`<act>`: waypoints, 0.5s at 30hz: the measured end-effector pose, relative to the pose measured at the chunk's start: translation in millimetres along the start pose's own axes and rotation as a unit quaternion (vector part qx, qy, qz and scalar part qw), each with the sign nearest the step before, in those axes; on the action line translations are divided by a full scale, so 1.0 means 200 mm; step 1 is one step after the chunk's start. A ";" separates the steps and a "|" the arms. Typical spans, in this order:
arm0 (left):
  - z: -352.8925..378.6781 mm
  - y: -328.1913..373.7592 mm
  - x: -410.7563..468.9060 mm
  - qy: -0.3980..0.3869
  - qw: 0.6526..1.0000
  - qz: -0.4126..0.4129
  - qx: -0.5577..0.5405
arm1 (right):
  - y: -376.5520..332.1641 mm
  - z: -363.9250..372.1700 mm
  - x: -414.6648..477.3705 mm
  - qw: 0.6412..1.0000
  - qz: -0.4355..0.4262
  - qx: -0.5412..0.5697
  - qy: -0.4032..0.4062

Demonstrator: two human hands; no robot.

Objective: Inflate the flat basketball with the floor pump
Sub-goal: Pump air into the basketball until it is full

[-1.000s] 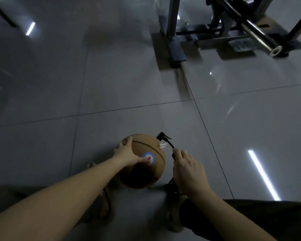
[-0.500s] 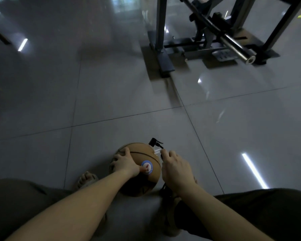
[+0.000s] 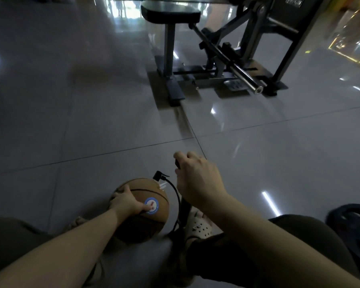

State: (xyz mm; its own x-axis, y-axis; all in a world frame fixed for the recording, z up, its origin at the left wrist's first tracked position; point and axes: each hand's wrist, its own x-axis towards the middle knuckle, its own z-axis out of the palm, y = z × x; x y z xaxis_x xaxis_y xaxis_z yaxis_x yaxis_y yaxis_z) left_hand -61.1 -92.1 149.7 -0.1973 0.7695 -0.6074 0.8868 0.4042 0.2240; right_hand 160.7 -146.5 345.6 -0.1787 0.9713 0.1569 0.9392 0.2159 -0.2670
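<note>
on the tiled floor (image 3: 92,121), near centre, sits the basketball (image 3: 154,191), floor pump (image 3: 185,210) just right, hose (image 3: 175,191) at its far side. left hand (image 3: 127,201) rests spread on the ball; right hand (image 3: 197,181) grips the raised handle (image 3: 176,163). pumping, i judge; next, a straight downstroke.

Both bare forearms reach in from the bottom edge, angled forward and down. The left hand (image 3: 127,201) lies palm-down on top of the ball (image 3: 158,194), fingers spread over its far left side and thumb stretched right onto the blue round mark; the wrist looks straight. The right hand (image 3: 197,179) is higher and closer to the camera, its back turned up, fingers curled in a fist round the handle (image 3: 176,164) with the thumb tucked at the left side. The two hands are apart, the right ahead of the left
</note>
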 end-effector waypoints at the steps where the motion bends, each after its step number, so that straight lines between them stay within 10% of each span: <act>1: 0.00 0.00 0.00 0.003 1.000 0.000 0.001 | 0.00 0.03 -0.02 1.000 0.003 0.000 -0.004; 15: -0.06 0.09 0.14 -0.045 0.998 -0.041 0.028 | 0.14 0.60 -0.06 0.995 -0.006 -0.009 -0.096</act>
State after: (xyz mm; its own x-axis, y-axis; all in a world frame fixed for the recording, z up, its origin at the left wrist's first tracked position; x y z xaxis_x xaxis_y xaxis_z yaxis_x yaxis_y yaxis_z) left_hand -55.1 -57.4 146.3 -0.2345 0.6862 -0.6886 0.8912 0.4346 0.1297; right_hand 154.2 -140.5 222.2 -0.2406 0.9703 -0.0249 0.9413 0.2270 -0.2498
